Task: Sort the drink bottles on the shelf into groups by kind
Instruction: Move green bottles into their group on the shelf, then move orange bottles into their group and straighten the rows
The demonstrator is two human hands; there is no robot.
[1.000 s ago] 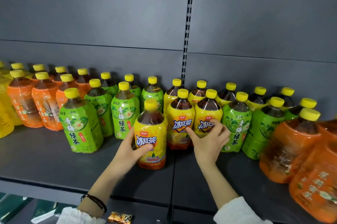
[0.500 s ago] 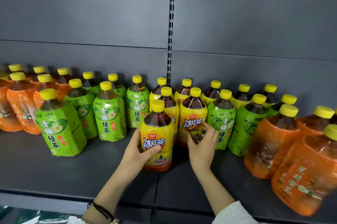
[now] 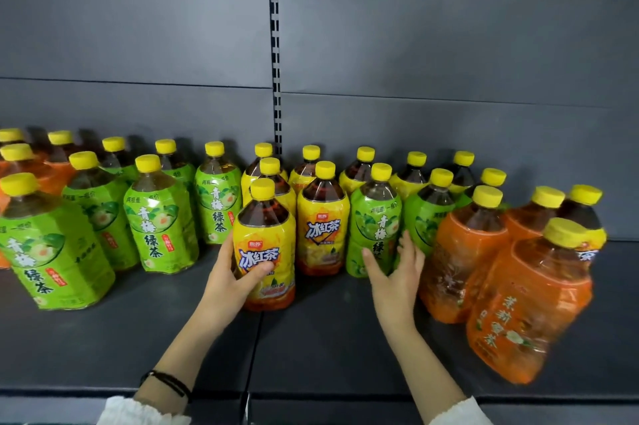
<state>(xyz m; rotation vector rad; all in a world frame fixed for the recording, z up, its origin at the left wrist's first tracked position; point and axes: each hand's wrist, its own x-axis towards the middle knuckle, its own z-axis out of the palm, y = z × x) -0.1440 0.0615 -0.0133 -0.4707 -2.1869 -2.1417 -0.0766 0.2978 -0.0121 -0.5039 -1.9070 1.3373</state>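
While the left hand point(image 3: 228, 281) keeps its curled grip on the front yellow-label bottle point(image 3: 264, 251), which stands upright on the shelf point(image 3: 311, 348), the right hand point(image 3: 394, 272) has left the second yellow-label bottle point(image 3: 323, 234) just behind and right of it. It now lies spread, fingers fairly straight, against the lower part of a green-label bottle point(image 3: 375, 227) one place further right, and I cannot see that it has closed on it. The move suggests the yellow pair is settled and this green one is next. It stands right of the front yellow-label bottle, near the orange-label bottles point(image 3: 460, 262), while the green group point(image 3: 160, 227) stands to that bottle's left. The yellows block the straight path, so it probably has to come round the front.
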